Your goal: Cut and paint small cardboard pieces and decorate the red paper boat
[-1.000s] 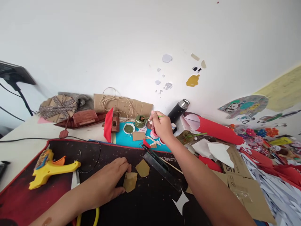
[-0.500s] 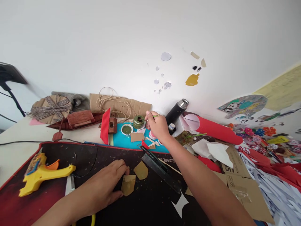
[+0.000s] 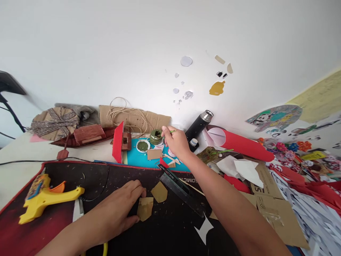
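My right hand (image 3: pixel 176 140) pinches a thin, green-handled paintbrush (image 3: pixel 172 131). Its tip end reaches the mouth of a green paint jar (image 3: pixel 155 137); the bristles cannot be made out. Just left of the jar sits a white lid (image 3: pixel 143 145) with green paint in it. My left hand (image 3: pixel 124 203) rests on the dark mat (image 3: pixel 170 234), thumb and fingers apart, their tips at the edge of a brownish cut cardboard piece (image 3: pixel 145 209). A second, pointed piece (image 3: pixel 159 192) lies to its upper right.
A yellow glue gun (image 3: pixel 49 201) lies at left, a black utility knife (image 3: pixel 183 193) right of the pieces. Behind are a red model boat (image 3: pixel 86 137), a small red-roofed house (image 3: pixel 118 142) and a black flask (image 3: pixel 198 126). Cardboard (image 3: pixel 282 220) and paper strips fill the right.
My right hand has shifted slightly left with the paintbrush, still at the jar. The whole view has moved a little; my left hand and the cardboard pieces stay in place.
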The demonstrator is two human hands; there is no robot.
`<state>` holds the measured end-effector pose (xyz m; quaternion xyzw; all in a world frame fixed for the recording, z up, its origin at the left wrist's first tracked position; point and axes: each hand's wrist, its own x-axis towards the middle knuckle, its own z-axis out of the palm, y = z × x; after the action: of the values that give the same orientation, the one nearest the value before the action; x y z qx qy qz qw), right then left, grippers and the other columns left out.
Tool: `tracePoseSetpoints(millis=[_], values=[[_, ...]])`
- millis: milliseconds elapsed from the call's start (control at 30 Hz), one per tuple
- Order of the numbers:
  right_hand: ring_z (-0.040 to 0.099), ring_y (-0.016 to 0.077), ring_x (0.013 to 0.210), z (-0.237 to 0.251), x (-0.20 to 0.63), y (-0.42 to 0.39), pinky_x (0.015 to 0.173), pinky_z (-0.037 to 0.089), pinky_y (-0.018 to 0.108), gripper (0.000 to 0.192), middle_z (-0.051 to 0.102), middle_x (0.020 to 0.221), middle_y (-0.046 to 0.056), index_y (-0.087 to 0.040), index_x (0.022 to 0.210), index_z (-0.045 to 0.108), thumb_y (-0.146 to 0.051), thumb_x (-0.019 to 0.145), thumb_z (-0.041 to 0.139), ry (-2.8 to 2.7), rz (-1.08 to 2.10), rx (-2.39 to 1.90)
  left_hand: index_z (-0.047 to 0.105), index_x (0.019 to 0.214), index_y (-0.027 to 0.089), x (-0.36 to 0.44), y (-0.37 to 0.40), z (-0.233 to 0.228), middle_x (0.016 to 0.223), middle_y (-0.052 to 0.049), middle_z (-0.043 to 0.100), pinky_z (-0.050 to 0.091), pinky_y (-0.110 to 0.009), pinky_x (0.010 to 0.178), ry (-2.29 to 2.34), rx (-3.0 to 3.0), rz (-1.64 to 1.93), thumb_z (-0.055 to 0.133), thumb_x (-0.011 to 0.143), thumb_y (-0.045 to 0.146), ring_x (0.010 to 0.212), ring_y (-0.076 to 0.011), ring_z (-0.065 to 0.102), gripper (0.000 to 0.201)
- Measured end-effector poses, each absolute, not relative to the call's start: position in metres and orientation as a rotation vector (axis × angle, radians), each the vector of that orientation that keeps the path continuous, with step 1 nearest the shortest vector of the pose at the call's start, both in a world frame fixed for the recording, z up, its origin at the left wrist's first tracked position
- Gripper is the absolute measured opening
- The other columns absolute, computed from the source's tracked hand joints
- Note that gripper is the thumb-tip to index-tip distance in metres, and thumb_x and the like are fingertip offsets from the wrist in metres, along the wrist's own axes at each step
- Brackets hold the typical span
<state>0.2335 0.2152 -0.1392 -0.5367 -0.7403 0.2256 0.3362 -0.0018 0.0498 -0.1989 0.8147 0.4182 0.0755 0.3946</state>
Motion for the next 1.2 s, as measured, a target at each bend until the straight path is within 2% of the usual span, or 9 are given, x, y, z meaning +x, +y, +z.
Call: tracePoseSetpoints(millis=[333,533,700,867,1200], values=[[0.064,0.0179,0.053,-0.138,0.236,0.21,0.06,0.047,0.028,0.057,0.058,0.052,-0.004,-0.026,0.079,0.064,-0.07,0.108,0.043,-1.778,0.63,-1.337,0.062,0.127,0.028,-0.003,0.05,-0.204,0.133,-0.011,0.064,0.05,-0.051,0.113,1.048,2.105,0.287,0.071,0.08,0.022,0.126,-0.0339,0.063,0.048],[0.057,0.0143,0.042,-0.119,0.245,0.183,0.046,0.042,0.025,0.057,0.056,0.048,-0.004,-0.023,0.078,0.064,-0.075,0.1,0.054,-1.492,0.772,-1.247,0.062,0.124,0.028,-0.002,0.049,-0.207,0.131,-0.009,0.063,0.052,-0.046,0.108,1.051,2.125,0.331,0.07,0.08,0.021,0.124,-0.0322,0.063,0.045],[0.054,0.0131,0.037,-0.115,0.259,0.145,0.039,0.041,0.024,0.058,0.055,0.048,-0.005,-0.023,0.076,0.061,-0.078,0.092,0.064,-1.196,0.976,-1.172,0.062,0.119,0.026,0.0,0.052,-0.192,0.126,-0.008,0.062,0.052,-0.042,0.101,1.044,2.121,0.249,0.069,0.08,0.02,0.118,-0.0301,0.063,0.039],[0.054,0.0127,0.037,-0.129,0.271,0.09,0.037,0.037,0.023,0.055,0.051,0.048,-0.006,-0.022,0.074,0.061,-0.073,0.09,0.072,-1.036,1.129,-1.156,0.061,0.117,0.024,0.002,0.054,-0.188,0.121,-0.008,0.063,0.052,-0.039,0.096,1.056,2.173,0.278,0.069,0.086,0.026,0.112,-0.028,0.064,0.032],[0.058,0.0135,0.039,-0.153,0.288,0.0,0.04,0.039,0.021,0.058,0.05,0.048,-0.005,-0.02,0.071,0.061,-0.073,0.093,0.069,-1.088,1.284,-1.237,0.06,0.116,0.023,0.002,0.055,-0.193,0.119,-0.007,0.063,0.051,-0.037,0.096,1.04,2.214,0.305,0.067,0.09,0.033,0.11,-0.0266,0.064,0.028]])
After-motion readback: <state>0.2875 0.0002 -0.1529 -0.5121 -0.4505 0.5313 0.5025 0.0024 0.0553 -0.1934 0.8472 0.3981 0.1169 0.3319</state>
